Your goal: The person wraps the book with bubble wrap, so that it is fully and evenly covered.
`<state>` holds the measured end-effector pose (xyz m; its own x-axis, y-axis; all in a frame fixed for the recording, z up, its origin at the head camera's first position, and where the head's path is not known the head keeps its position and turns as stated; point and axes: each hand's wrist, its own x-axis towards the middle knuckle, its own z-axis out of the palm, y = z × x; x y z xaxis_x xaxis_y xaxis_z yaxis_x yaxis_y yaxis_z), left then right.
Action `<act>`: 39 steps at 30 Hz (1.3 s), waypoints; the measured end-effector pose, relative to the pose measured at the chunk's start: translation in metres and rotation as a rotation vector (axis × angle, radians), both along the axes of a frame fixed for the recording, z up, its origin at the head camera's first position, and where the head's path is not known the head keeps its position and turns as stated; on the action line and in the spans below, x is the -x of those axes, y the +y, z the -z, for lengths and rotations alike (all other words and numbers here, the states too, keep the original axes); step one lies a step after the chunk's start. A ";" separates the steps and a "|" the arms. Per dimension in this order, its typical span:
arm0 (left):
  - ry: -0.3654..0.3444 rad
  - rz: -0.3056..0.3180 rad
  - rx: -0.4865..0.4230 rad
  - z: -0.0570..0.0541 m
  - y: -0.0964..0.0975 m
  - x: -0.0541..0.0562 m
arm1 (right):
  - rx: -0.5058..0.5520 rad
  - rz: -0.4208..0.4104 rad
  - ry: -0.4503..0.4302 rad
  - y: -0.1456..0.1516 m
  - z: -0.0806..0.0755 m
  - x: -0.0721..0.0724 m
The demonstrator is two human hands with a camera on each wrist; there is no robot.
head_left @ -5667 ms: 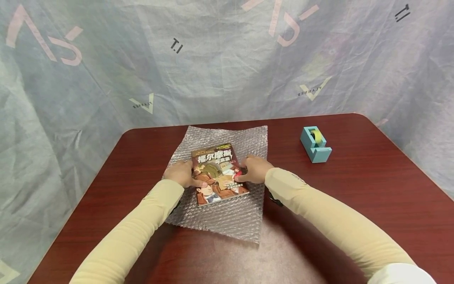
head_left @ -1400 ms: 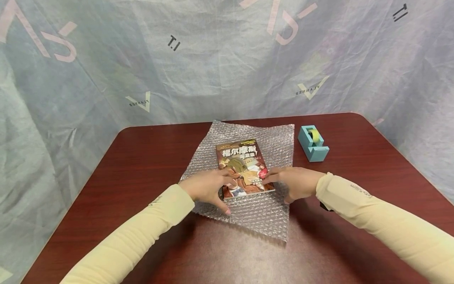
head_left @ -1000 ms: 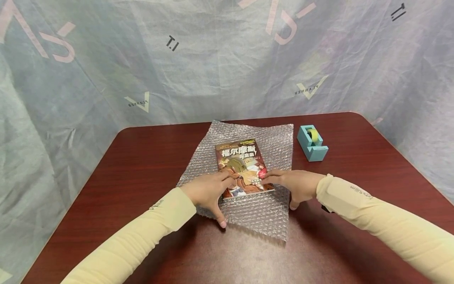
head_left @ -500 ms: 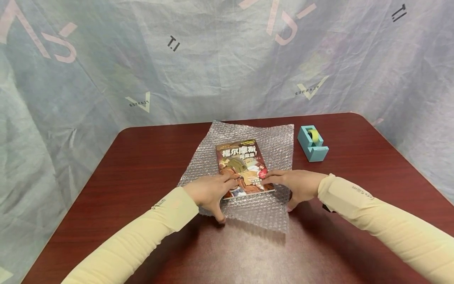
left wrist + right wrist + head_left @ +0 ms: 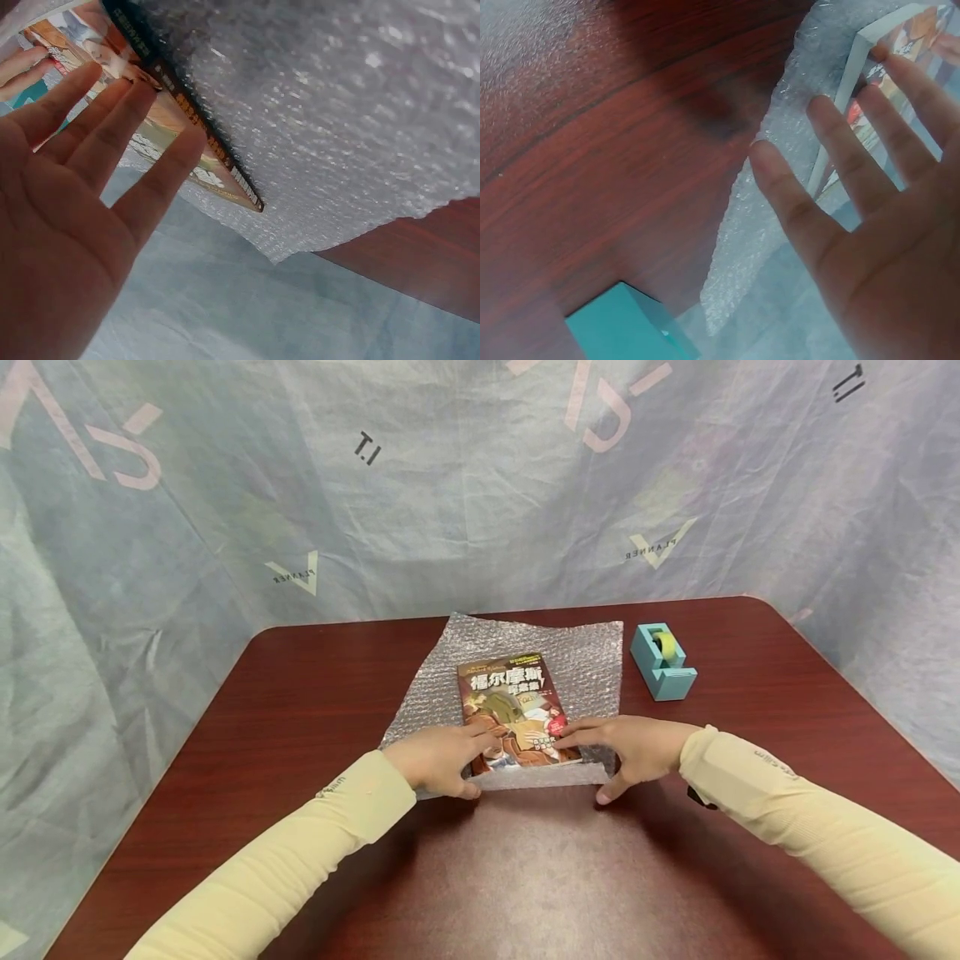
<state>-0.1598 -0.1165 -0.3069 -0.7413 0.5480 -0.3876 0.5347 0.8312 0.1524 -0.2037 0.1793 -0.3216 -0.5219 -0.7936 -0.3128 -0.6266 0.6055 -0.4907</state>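
Observation:
An illustrated paperback book [image 5: 504,689] with large white Chinese characters lies face up on a sheet of bubble wrap [image 5: 588,668]. My left hand [image 5: 438,762] lays its fingers over the book's lower left corner, thumb at the sheet's near edge. On the other side, my right hand [image 5: 637,750] reaches its fingertips to the lower right of the cover, thumb low by the sheet's front corner. Between the thumbs, the near strip of wrap is bent up along the book's bottom edge. Both wrist views show straight, spread fingers over the book's spine [image 5: 202,124] and page edge [image 5: 847,75]; the thumbs are hidden there.
A light-blue tape dispenser [image 5: 667,681] with a yellow roll stands right of the bubble wrap. Everything sits on a dark red wooden table [image 5: 315,693]. A grey printed cloth [image 5: 465,502] hangs behind and around the table.
Over the last half second the near edge of the bubble wrap has risen and bent back toward the book. Both thumbs have come up with it. Earlier, book and sheet shifted right.

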 end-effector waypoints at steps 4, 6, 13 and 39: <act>0.054 0.026 0.005 0.000 -0.001 0.002 | 0.023 0.017 0.134 0.000 0.005 0.003; 0.081 0.039 -0.004 0.001 -0.001 0.003 | 0.035 0.046 0.191 -0.001 0.008 0.004; 0.102 0.036 -0.114 0.001 -0.003 0.006 | 0.159 0.126 0.189 -0.004 0.017 0.013; 0.121 0.082 -0.184 0.005 -0.002 0.012 | 0.257 0.323 0.127 -0.022 0.022 0.019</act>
